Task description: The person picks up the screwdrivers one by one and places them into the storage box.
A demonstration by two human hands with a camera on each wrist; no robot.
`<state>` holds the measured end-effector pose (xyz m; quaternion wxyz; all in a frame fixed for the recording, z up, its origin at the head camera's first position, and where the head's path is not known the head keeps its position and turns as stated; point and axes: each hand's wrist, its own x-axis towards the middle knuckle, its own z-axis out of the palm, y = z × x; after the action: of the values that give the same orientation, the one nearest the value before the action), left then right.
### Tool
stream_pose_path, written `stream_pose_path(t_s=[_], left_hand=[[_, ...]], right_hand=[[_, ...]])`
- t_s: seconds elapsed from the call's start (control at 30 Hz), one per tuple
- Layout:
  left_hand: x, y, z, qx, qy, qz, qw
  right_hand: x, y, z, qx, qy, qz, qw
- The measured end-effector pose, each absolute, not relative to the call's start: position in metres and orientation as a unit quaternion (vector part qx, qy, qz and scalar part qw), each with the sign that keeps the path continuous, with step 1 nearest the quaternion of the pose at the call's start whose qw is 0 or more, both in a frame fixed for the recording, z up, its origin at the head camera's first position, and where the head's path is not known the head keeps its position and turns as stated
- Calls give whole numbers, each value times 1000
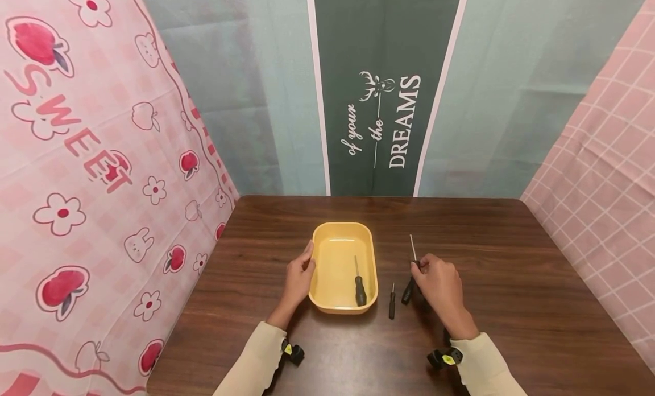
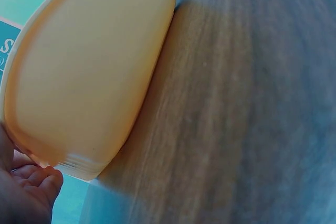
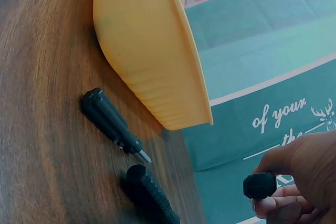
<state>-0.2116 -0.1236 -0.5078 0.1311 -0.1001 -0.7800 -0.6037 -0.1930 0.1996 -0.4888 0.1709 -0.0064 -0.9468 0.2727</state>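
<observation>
A yellow plastic container stands on the table, and inside it lies a black-handled screwdriver. My left hand holds the container's left side, fingers at the rim; in the left wrist view curled fingers show at the container's outer wall. To the right, my right hand pinches a screwdriver by its dark handle, with the thin shaft pointing away. The end of that handle faces the right wrist camera. Close below this hand, another black screwdriver handle lies on the table, partly hidden in the head view.
A small black screwdriver lies between the container and my right hand. The dark wooden table is bordered by a green printed curtain behind, a pink patterned cloth at left and a pink checked cloth at right.
</observation>
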Motion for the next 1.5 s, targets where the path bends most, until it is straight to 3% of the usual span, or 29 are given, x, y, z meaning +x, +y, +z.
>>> stream_pose_path(t_s=[1.5], left_hand=[[-212, -123, -508, -98, -784, -598, 134]], right_hand=[[-197, 189, -479, 10, -939, 294, 178]])
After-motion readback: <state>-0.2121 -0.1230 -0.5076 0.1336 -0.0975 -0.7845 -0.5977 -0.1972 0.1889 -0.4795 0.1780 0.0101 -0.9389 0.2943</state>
